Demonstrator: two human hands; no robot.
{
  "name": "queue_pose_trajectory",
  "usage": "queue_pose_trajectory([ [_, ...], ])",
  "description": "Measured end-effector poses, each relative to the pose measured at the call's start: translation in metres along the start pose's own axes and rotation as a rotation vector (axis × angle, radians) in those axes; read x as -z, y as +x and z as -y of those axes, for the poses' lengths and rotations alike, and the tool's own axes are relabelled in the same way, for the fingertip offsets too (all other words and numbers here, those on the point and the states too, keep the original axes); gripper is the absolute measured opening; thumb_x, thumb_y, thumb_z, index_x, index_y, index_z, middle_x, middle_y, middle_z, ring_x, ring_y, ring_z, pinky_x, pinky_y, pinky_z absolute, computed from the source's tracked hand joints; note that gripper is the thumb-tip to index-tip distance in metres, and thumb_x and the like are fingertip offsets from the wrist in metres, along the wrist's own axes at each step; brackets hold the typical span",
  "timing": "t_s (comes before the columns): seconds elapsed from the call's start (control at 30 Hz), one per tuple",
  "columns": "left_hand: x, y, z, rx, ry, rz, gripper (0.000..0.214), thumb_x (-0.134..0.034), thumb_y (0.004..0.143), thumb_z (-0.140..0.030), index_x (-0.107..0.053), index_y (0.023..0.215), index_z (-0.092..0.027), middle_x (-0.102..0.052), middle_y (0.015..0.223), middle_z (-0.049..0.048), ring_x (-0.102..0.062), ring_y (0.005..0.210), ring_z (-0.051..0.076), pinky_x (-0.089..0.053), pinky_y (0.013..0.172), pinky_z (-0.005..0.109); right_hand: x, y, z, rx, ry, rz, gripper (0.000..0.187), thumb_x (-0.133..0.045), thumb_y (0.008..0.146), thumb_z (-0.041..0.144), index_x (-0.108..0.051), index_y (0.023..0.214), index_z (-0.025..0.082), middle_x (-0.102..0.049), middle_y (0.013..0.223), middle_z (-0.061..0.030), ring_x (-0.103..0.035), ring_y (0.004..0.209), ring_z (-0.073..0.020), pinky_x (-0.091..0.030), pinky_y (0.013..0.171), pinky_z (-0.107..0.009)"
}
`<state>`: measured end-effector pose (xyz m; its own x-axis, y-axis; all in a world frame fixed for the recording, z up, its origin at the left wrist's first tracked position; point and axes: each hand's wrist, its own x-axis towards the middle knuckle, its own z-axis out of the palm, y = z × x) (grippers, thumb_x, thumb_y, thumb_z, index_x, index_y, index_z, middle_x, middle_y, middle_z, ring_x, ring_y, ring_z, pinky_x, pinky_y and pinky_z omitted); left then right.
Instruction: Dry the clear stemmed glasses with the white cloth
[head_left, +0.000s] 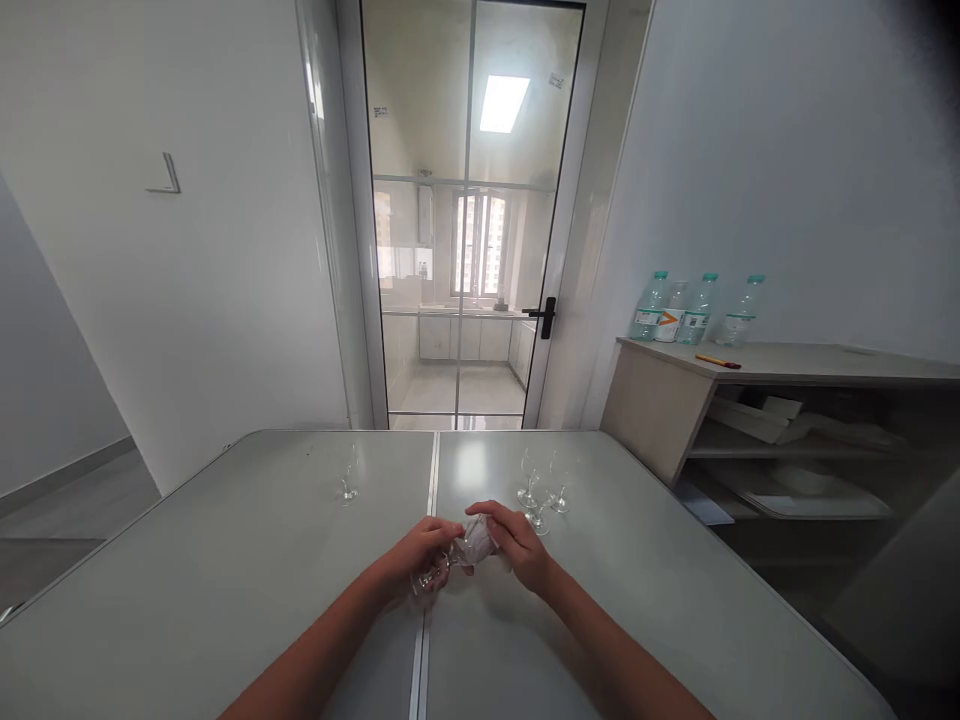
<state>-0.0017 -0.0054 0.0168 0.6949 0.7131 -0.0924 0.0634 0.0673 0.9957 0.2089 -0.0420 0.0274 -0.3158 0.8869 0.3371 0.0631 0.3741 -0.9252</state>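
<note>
A small clear stemmed glass (431,578) lies tilted on its side between my hands, above the table. My left hand (418,552) is closed round its stem, with the foot toward the lower left. At the bowl end, my right hand (523,550) is closed on a crumpled white cloth (480,538), which shows at the bowl; whether it is tissue or fabric I cannot tell. Another stemmed glass (347,488) stands upright to the left. A few more clear stemmed glasses (538,518) stand close together just beyond my right hand.
The pale grey table (247,560) has a metal seam (421,660) down its middle. On the right, a wooden shelf unit (667,385) bears several plastic bottles (696,315) and a yellow-and-red stick (718,361). A glass door (461,240) stands beyond the table.
</note>
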Motion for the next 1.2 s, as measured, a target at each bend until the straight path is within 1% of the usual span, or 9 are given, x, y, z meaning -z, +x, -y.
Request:
queue_pose_trajectory([
  [0.2,-0.002,0.006,0.023,-0.313,0.655,-0.442,0.05,-0.068,0.086,-0.051,-0.066,0.126,-0.021,-0.077,0.089,0.0059,-0.063,0.055,0.014,-0.051,0.059,0.028,0.0,0.011,-0.019,-0.077,-0.052,-0.216,0.043,-0.05,0.096,0.055,-0.066,0.121,0.024,-0.057,0.079,0.0,-0.049,0.069,-0.0172,-0.042,0.067,-0.028],
  [0.3,-0.001,0.009,0.03,-0.417,0.897,-0.526,0.053,-0.076,0.08,-0.042,-0.066,0.13,-0.027,-0.078,0.097,0.006,-0.069,0.068,0.018,-0.053,0.073,0.031,0.0,0.014,-0.027,-0.104,-0.021,-0.24,0.044,-0.051,0.094,0.057,-0.067,0.119,0.024,-0.061,0.09,-0.0015,-0.052,0.077,-0.0179,-0.043,0.072,-0.028],
  [0.43,-0.003,0.012,0.026,-0.284,0.447,-0.454,0.054,-0.074,0.08,-0.05,-0.067,0.124,-0.019,-0.077,0.092,0.0082,-0.065,0.054,0.014,-0.048,0.053,0.025,0.001,0.01,-0.017,-0.046,0.035,-0.231,0.04,-0.053,0.095,0.057,-0.068,0.115,0.025,-0.06,0.089,-0.0018,-0.051,0.075,-0.0176,-0.043,0.069,-0.027],
  [0.53,-0.004,0.012,0.02,-0.093,-0.038,-0.228,0.054,-0.066,0.084,-0.06,-0.069,0.108,-0.011,-0.072,0.073,0.0063,-0.052,0.039,0.009,-0.032,0.037,0.02,0.002,0.005,-0.004,-0.004,0.081,-0.191,0.039,-0.054,0.095,0.057,-0.067,0.113,0.025,-0.054,0.078,-0.0001,-0.047,0.066,-0.0161,-0.042,0.06,-0.027],
  [0.63,-0.001,0.01,0.018,0.017,-0.258,-0.068,0.053,-0.059,0.087,-0.064,-0.067,0.097,-0.012,-0.071,0.072,0.006,-0.045,0.036,0.006,-0.026,0.034,0.019,0.001,0.004,0.0,0.011,0.098,-0.158,0.04,-0.053,0.095,0.058,-0.066,0.113,0.024,-0.047,0.071,0.0018,-0.043,0.06,-0.0152,-0.039,0.055,-0.027],
  [0.77,0.0,0.011,0.02,-0.081,-0.162,-0.12,0.049,-0.07,0.082,-0.053,-0.065,0.109,-0.012,-0.074,0.084,0.0085,-0.06,0.049,0.011,-0.036,0.041,0.02,0.001,0.01,-0.012,0.027,0.028,-0.235,0.042,-0.053,0.095,0.058,-0.065,0.113,0.022,-0.049,0.07,0.0019,-0.043,0.06,-0.0153,-0.038,0.057,-0.027],
  [1.0,-0.007,0.014,0.03,-0.314,0.402,-0.482,0.044,-0.079,0.076,-0.038,-0.068,0.115,-0.02,-0.072,0.089,0.0033,-0.058,0.061,0.011,-0.045,0.061,0.023,0.003,0.016,-0.024,-0.039,0.019,-0.407,0.039,-0.056,0.094,0.054,-0.064,0.116,0.023,-0.059,0.081,-0.0002,-0.051,0.07,-0.0168,-0.042,0.065,-0.026],
  [1.1,-0.01,0.011,0.027,-0.252,0.244,-0.416,0.045,-0.079,0.077,-0.042,-0.068,0.113,-0.018,-0.07,0.085,0.0037,-0.053,0.053,0.009,-0.042,0.053,0.022,0.005,0.011,-0.012,-0.048,0.074,-0.349,0.039,-0.058,0.093,0.054,-0.063,0.118,0.024,-0.056,0.077,0.0009,-0.049,0.067,-0.0161,-0.041,0.061,-0.026],
  [1.2,-0.01,0.006,0.018,-0.133,-0.064,-0.21,0.046,-0.077,0.079,-0.047,-0.069,0.108,-0.013,-0.07,0.08,0.0057,-0.045,0.045,0.006,-0.033,0.045,0.021,0.007,0.005,0.001,-0.013,0.099,-0.285,0.038,-0.059,0.093,0.055,-0.066,0.114,0.025,-0.053,0.073,0.0008,-0.045,0.061,-0.0154,-0.04,0.055,-0.025],
])
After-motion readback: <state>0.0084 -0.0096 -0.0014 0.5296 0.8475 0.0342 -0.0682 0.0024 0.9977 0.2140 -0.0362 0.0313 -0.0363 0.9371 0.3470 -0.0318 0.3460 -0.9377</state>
